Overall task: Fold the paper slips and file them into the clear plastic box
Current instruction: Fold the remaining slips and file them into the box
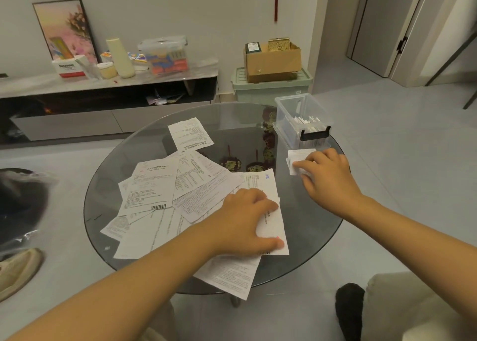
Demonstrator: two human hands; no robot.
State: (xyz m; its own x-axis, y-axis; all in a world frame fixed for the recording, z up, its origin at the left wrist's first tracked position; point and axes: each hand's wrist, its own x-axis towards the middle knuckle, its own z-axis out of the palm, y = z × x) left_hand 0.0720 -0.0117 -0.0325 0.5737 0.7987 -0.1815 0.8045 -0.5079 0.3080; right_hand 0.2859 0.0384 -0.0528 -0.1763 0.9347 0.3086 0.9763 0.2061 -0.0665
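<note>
Several printed paper slips [160, 193] lie spread over the round glass table [304, 237]. My left hand [245, 216] lies on a white slip [275, 227] at the pile's right edge, with fingers on top and the thumb at its lower edge. My right hand [327, 175] holds a small folded slip [299, 157] just in front of the clear plastic box [296, 113]. The box stands open at the table's far right, with several folded slips upright inside it and a black latch on its near end.
One slip [189, 133] lies apart at the far side of the table. Red ornaments [232, 164] show beneath the glass. A low TV cabinet [103, 100] with clutter stands behind, beside a green bin [271, 87] that carries a cardboard box. My knees are below the near edge.
</note>
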